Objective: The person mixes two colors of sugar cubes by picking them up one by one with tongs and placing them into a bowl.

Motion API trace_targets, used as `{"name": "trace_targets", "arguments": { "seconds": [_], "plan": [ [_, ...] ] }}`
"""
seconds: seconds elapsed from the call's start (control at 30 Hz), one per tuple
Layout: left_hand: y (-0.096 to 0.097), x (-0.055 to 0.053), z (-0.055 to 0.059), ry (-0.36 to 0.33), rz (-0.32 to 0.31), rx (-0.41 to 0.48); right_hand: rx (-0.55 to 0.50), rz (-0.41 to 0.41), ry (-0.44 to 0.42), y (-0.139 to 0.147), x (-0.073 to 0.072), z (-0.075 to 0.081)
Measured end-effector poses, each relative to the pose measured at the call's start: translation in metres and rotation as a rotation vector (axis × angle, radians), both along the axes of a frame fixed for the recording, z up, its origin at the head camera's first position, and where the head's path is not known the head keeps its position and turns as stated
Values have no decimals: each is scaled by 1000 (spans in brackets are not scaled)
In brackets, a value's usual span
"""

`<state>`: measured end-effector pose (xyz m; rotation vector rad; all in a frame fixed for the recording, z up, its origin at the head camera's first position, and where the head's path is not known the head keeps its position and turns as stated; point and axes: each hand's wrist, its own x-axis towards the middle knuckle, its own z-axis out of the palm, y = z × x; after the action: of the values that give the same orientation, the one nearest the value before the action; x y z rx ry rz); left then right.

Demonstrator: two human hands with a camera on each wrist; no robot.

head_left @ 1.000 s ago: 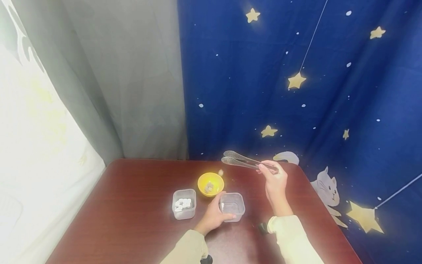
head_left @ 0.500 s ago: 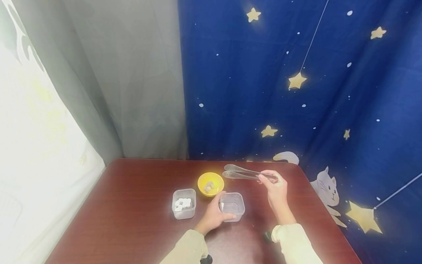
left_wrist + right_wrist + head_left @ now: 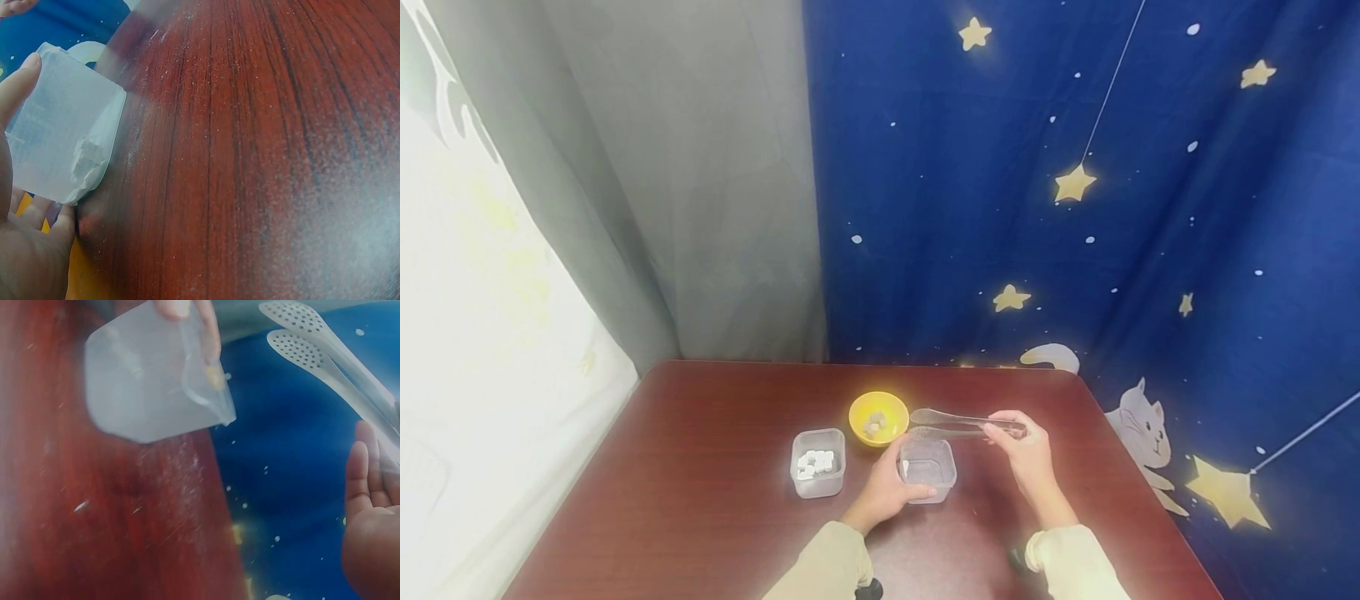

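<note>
My left hand (image 3: pixel 883 490) grips a clear plastic container (image 3: pixel 942 495) around its left side, thumb along the near wall and fingers behind. A whitish lump (image 3: pixel 87 159) shows through its wall in the left wrist view. My right hand (image 3: pixel 1028 454) holds metal tongs (image 3: pixel 955 419) by the handle end. Their perforated heads (image 3: pixel 294 350) are slightly apart with nothing between them, over the container's far side and close to the yellow bowl's right rim. The yellow bowl (image 3: pixel 880 400) holds several greyish-beige pieces (image 3: pixel 874 425).
A second clear container (image 3: pixel 820 490) with several white cubes (image 3: pixel 816 463) stands left of the bowl. All this is on a dark red wooden table (image 3: pixel 715 500). Behind its back edge hang a grey curtain (image 3: pixel 700 208) and a blue star-patterned curtain (image 3: pixel 940 208).
My right hand has lowered the tongs towards the near container. A pale lump seen by the bowl's right rim a second ago no longer shows there. The left hand stays put.
</note>
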<state>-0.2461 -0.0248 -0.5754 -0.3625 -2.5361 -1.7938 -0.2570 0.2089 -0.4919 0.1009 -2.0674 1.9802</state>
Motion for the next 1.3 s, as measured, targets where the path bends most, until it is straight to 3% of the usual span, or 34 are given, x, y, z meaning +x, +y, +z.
{"name": "trace_targets", "arguments": {
  "seconds": [0.17, 0.4, 0.57, 0.73, 0.9, 1.13, 1.3],
  "plan": [
    [0, 0, 0, 4, 4, -5, 113, 43, -36, 7, 2, -9],
    [0, 0, -1, 1, 0, 10, 373, 106, -66, 10, 2, -15],
    [0, 1, -1, -7, -10, 27, 405, 195, -74, 9, -3, -22],
    [0, 1, -1, -1, -14, 22, 453, 219, -75, 1, 0, -14],
    [-1, 1, 0, 1, -13, 21, 447, 210, -57, -6, 9, -2],
    [0, 0, 0, 3, -16, 31, 453, 86, -64, -3, -2, -27],
    [0, 1, 0, 9, -14, 34, 452, 58, -17, -1, -4, -30]
  ]
}}
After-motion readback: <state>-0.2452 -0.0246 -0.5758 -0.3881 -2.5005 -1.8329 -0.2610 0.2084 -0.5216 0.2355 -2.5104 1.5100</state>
